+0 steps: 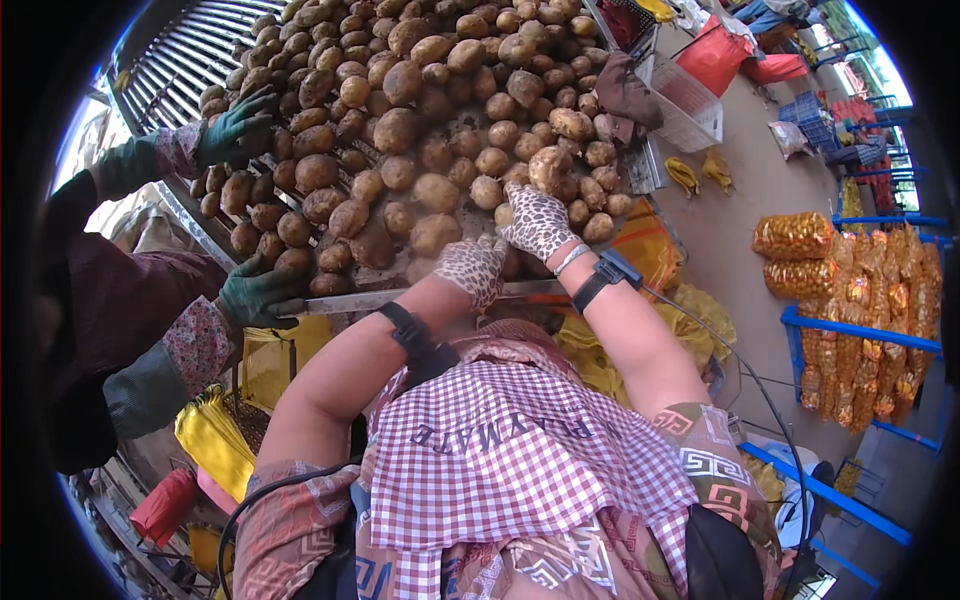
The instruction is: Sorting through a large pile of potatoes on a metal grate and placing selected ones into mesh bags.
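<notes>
My left hand [474,270], in a leopard-print glove, is over the front metal edge of the sorting table [360,301], close to some potatoes. Its fingertips are partly hidden, and I cannot tell whether they hold anything. Just to its right, my right hand [537,223] wears a matching glove and reaches among the potatoes. A large, lumpy potato [550,169] lies right at its fingertips; whether it is gripped I cannot tell. Soil-covered potatoes [397,131] of mixed sizes are heaped across the table before me, thinner near my hands.
At left, a co-worker's green-gloved hands [259,292] touch the heap and the table edge. A slatted metal rack [191,60] slopes up behind. A white plastic crate [686,101] stands at right, yellow mesh sacks [694,315] lie below, and filled net bags [862,315] stand farther right.
</notes>
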The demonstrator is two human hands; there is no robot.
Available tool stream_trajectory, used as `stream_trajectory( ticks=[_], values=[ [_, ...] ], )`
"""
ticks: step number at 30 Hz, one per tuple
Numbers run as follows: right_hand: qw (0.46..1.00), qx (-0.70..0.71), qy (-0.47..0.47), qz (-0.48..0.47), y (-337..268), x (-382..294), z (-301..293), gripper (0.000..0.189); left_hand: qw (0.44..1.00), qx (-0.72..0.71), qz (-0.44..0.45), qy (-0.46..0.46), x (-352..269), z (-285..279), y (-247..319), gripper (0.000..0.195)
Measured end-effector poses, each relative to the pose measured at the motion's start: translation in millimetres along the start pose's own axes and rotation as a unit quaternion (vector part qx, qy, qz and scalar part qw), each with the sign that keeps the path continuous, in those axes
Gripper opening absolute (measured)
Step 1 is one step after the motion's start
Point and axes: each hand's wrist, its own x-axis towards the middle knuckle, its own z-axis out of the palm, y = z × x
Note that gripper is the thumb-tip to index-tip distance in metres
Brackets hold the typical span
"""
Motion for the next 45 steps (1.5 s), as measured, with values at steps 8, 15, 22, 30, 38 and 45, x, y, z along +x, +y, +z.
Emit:
stream_trajectory(
  ticks=[8,15,22,30,38,45],
  values=[
    [0.557,0.810,0.091,0.157,88.6,-84.3,25.1,0.040,0.997,-0.022,-0.071,-0.016,38.5,0.1,12.7,0.059],
    [0.398,0.879,0.103,0.240,90.3,-114.4,13.0,0.034,0.803,-0.592,-0.012,0.066,25.1,-19.1,-15.9,0.063],
    [0.931,0.312,0.164,-0.091,-11.4,-92.7,-5.0,0.061,0.665,-0.745,0.025,-0.050,-11.1,42.0,-50.2,0.064],
    [0.941,0.219,0.256,0.023,41.7,-26.2,-24.7,0.060,0.383,-0.921,0.032,0.063,-85.8,50.5,-43.2,0.058],
    [0.981,0.057,0.183,-0.003,65.1,37.9,3.4,0.065,0.204,-0.949,0.013,0.239,-163.1,77.0,-44.9,0.052],
    [0.614,0.776,0.026,0.143,76.2,13.2,-7.1,0.039,0.115,-0.872,-0.032,0.474,-271.0,138.9,-115.5,0.052]
  ],
)
